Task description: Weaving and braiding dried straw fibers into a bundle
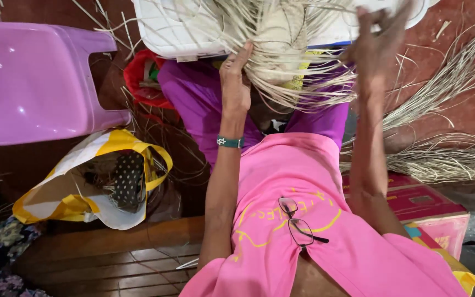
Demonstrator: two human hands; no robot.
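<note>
Woven piece (pixel 281 41): held up over the lap, between both hands, loose straw strands fanning outward and down, apparently kept raised so the free ends hung clear.
Left hand (pixel 235 77): pressed flat against the piece's left side, fingers together and pointing up, steadying rather than gripping.
Right hand (pixel 377 47): raised at the piece's right edge, fingers spread among the strands; whether closed on any, impossible to tell.
Straw bundle (pixel 446 157): lay on the floor to the right, near the right arm, within reach.
White container (pixel 174 27): sat beyond the knees, behind the strands.
Purple stool (pixel 34 82): stood at left.
Yellow-and-white bag (pixel 92 187): slumped open beside the left arm.
Glasses (pixel 299 223): hung from the pink shirt's neckline.
</note>
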